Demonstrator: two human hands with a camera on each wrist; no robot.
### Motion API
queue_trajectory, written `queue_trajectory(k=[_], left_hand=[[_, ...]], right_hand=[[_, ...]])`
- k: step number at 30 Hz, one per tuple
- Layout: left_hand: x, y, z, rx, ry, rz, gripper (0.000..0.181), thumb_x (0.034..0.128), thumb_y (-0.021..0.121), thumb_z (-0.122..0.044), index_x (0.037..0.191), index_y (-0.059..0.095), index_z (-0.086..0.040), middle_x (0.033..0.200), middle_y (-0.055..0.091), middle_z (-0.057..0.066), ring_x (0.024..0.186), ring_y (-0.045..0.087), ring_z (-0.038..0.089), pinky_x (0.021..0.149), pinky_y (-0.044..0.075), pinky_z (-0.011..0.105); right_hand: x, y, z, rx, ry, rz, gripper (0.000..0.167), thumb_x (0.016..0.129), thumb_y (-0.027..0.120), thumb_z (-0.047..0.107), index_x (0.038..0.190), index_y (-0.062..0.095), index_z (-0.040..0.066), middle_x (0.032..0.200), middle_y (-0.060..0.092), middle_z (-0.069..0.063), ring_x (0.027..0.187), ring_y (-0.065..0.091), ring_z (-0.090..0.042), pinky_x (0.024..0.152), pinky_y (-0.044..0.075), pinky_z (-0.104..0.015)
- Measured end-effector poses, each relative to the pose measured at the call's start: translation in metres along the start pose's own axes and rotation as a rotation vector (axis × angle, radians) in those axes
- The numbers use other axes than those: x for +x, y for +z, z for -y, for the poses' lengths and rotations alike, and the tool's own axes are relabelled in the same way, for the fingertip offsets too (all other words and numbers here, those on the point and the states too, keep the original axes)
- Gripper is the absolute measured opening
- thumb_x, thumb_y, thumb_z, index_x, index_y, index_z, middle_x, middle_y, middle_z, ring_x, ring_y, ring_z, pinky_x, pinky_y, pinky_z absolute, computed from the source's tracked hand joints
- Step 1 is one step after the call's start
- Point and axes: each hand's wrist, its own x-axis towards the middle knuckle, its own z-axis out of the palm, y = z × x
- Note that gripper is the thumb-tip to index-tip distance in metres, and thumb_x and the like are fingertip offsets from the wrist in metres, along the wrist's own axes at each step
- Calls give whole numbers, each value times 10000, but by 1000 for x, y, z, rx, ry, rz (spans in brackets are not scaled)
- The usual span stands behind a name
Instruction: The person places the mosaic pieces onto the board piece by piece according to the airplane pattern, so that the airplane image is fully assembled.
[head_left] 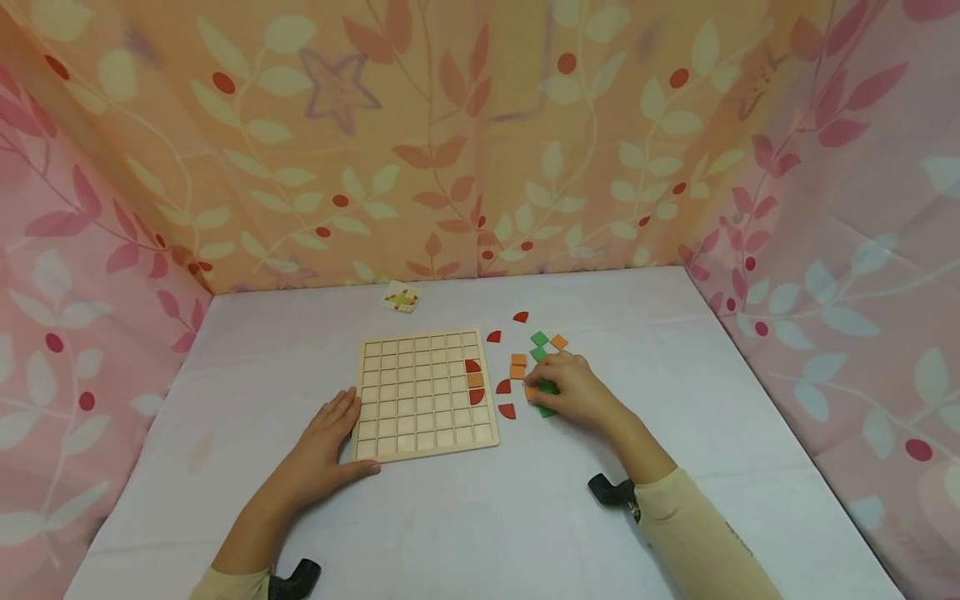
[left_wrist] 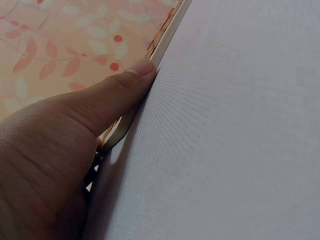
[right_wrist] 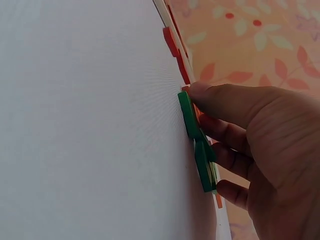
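A pale wooden grid board [head_left: 412,400] lies flat on the white table. In its right-hand column sit a red quarter-round piece [head_left: 472,366], an orange square [head_left: 476,380] and another red piece [head_left: 476,397]. My left hand [head_left: 326,442] rests against the board's left side, fingers extended, with the thumb [left_wrist: 122,90] along its near edge. To the right of the board, my right hand [head_left: 573,390] pinches an orange square tile [head_left: 530,393] among the loose pieces. Green tiles [right_wrist: 188,114] stand right beside its fingers in the right wrist view; the palm partly hides some.
Several loose red pieces [head_left: 507,411] lie along the board's right side. Orange squares [head_left: 518,360] and green squares [head_left: 539,338] are scattered near the right hand. A small patterned card [head_left: 401,297] lies behind the board. Floral cloth [head_left: 480,167] surrounds the table [head_left: 465,533].
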Motion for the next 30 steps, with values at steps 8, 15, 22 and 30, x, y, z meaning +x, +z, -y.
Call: queue_trajectory(k=[8,15,22,30], left_hand=[[0,1,1,0,6,-7,1204,772,766,-694,1605,254,9,1713,152,138,1586,104,359,1298,35,440],[0,1,2,0,1,-5,1213,768,768,-697,1607,248,8,1714,148,138,1588,96,356,1294,55,467],[0,0,-1,0,5,-10,1209,765,780,-682,1604,257,13,1710,159,153,1583,107,374,1284,86,511],[0,0,-1,4,2,-9,1206,762,785,-676,1599,266,19,1709,162,158,1581,114,377,1286,85,503]], right_hand=[[0,5,-1,-37,-7,-4,211,897,808,331,1085,794,237,1043,670,125,1100,567,-142,1029,373,-438],[0,5,-1,-60,-22,-3,195,894,812,340,1070,800,258,1019,658,149,1064,554,-119,1006,376,-424],[-1,2,2,-64,-31,1,187,897,809,325,1070,799,255,1021,658,147,1085,552,-124,1046,358,-446],[-2,2,3,-76,-50,-3,173,905,803,330,1053,800,240,1005,660,147,1082,554,-122,1015,351,-418]])
